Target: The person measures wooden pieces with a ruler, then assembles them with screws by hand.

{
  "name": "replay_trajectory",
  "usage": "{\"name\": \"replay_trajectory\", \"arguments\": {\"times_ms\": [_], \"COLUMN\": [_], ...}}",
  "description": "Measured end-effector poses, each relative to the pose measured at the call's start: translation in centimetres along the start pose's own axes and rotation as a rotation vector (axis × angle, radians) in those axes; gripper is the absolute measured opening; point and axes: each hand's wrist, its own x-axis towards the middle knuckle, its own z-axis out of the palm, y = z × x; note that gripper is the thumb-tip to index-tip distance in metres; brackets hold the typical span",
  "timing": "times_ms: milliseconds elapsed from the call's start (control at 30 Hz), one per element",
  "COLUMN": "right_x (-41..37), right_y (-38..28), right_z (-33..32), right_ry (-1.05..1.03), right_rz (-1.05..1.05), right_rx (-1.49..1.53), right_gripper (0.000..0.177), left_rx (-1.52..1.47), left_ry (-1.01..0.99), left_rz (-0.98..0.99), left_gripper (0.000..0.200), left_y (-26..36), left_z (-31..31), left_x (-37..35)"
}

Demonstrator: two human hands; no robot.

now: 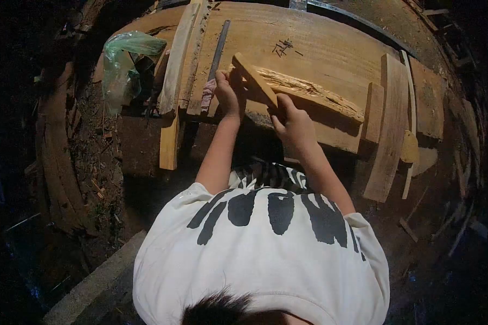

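Note:
A short, flat wooden strip point(255, 79) slants over the near part of the workbench, its far end pointing up and left. My right hand point(295, 122) is closed on the strip's near end. Beside its upper part, my left hand point(230, 96) is curled closed against the strip; its fingertips are partly hidden. Behind the strip lies a long piece of wood with a rough, splintered face point(314, 93), running off to the right. A dark flat metal bar point(219, 49) rests beyond my left hand, with a pinkish cloth point(208, 93) at its near end.
Several dark nails point(283, 47) lie in a small pile on the workbench point(336, 40). A green plastic bag point(126, 59) sits at the left, next to upright boards point(178, 59). More boards point(387, 124) and a wooden-handled tool point(409, 146) line the right side.

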Motion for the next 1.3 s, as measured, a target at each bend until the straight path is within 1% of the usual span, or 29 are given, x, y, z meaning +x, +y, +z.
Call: {"name": "replay_trajectory", "arguments": {"times_ms": [33,67,133,167,233,267,300,333,367,433,467,533,567,633,667,700,733,767,833,867,933,967,1033,1100,1133,1167,1233,1267,1300], "right_x": [0.0,-0.1,-0.2,-0.2,-0.1,-0.2,-0.3,-0.4,-0.3,-0.2,-0.3,-0.2,-0.1,0.0,0.0,0.1,0.0,-0.1,-0.3,-0.2,-0.2,-0.1,-0.1,-0.1,-0.2,-0.2,0.0,-0.2,-0.3], "right_y": [-0.1,-0.1,-0.1,-0.3,-1.1,-0.9,-0.7,-0.5,-0.6,-0.7,-0.6,-0.2,-0.3,-0.4,-0.6,-0.9,-1.1,-1.1,-1.0,-0.9,-0.8,-0.6,-0.2,-0.3,-0.3,-0.3,-0.2,-0.2,-0.3], "right_z": [0.0,0.0,0.2,0.1,-0.6,-0.5,-0.3,-0.3,-0.3,-0.3,-0.2,-0.1,0.0,0.2,-0.1,-0.5,-0.8,-0.6,-0.4,-0.3,-0.2,-0.1,-0.1,-0.1,0.0,-0.1,-0.1,-0.1,-0.2], "right_ry": [-0.03,-0.029,-0.021,-0.023,-0.091,-0.09,-0.041,0.007,0.006,0.004,0.002,0.073,0.073,0.186,0.184,0.049,-0.085,-0.084,0.042,0.039,0.086,0.085,0.004,0.029,0.049,0.048,-0.087,-0.085,-0.056], "right_rz": [0.001,0.0,0.012,0.011,0.083,0.084,0.037,-0.011,-0.012,-0.044,-0.044,-0.089,-0.09,-0.176,-0.175,-0.07,0.036,0.036,-0.026,-0.027,-0.111,-0.111,-0.051,-0.064,-0.076,-0.075,0.012,0.013,0.016], "right_rx": [-0.004,-0.004,0.12,0.12,-0.058,-0.057,0.002,0.061,0.06,-0.065,-0.064,-0.064,-0.064,0.049,0.048,-0.04,-0.127,-0.126,-0.001,-0.002,-0.016,-0.017,-0.09,-0.031,0.031,0.03,-0.127,-0.126,-0.055], "right_gripper": [0.051,0.051,0.052,0.052,0.05,0.05,0.05,0.049,0.049,0.044,0.044,0.041,0.041,0.04,0.04,0.041,0.042,0.042,0.04,0.04,0.047,0.047,0.047,0.047,0.048,0.048,0.05,0.05,0.048], "left_rx": [-0.148,0.229,0.607,0.53,0.451,0.681,0.906,0.896,0.895,0.986,0.987,0.864,0.864,0.743,0.733,0.732,0.676,0.617,0.629,0.533,0.436,0.398,0.356,1.032,1.032,1.0,0.968,0.772,0.569], "left_ry": [0.01,-0.01,-0.028,-0.031,-0.034,-0.043,-0.051,-0.043,-0.041,0.018,0.018,0.045,0.045,0.033,0.021,0.023,0.011,-0.002,0.016,-0.04,-0.095,-0.03,0.03,0.049,0.05,0.045,0.04,0.033,0.026], "left_rz": [-0.079,0.231,0.54,0.354,0.168,0.399,0.634,0.602,0.601,0.598,0.597,0.389,0.39,0.437,0.518,0.516,0.37,0.226,0.501,0.529,0.554,0.338,0.123,0.684,0.683,0.711,0.738,0.448,0.164], "left_gripper": [0.018,0.016,0.015,0.01,0.014,0.015,0.019,0.021,0.021,0.016,0.016,0.018,0.018,0.014,0.017,0.017,0.018,0.019,0.019,0.017,0.015,0.015,0.014,0.014,0.014,0.014,0.014,0.013,0.013], "left_y": [-0.3,-0.8,-2.1,-2.6,-1.7,-1.3,-0.8,-0.7,-0.5,0.1,0.5,1.0,1.0,0.7,0.1,0.7,1.4,2.0,-2.8,-3.5,-2.3,-1.4,-0.3,0.0,-0.2,-0.3,0.0,0.1,0.3], "left_z": [-0.2,0.0,-0.5,-1.1,-0.8,-0.7,-0.3,-0.4,-0.2,0.3,0.5,0.8,0.9,0.9,0.6,0.7,0.8,0.9,-0.7,-1.2,-0.8,-0.3,0.2,0.3,0.2,0.1,0.1,0.2,0.3], "left_x": [0.1,0.0,0.4,0.8,0.4,0.0,-0.4,-0.3,-0.5,-0.8,-0.9,-0.9,-1.0,-1.1,-0.8,-1.0,-1.4,-1.6,1.1,1.4,0.8,0.1,-0.6,-0.5,-0.4,-0.3,-0.5,-0.8,-0.8]}}
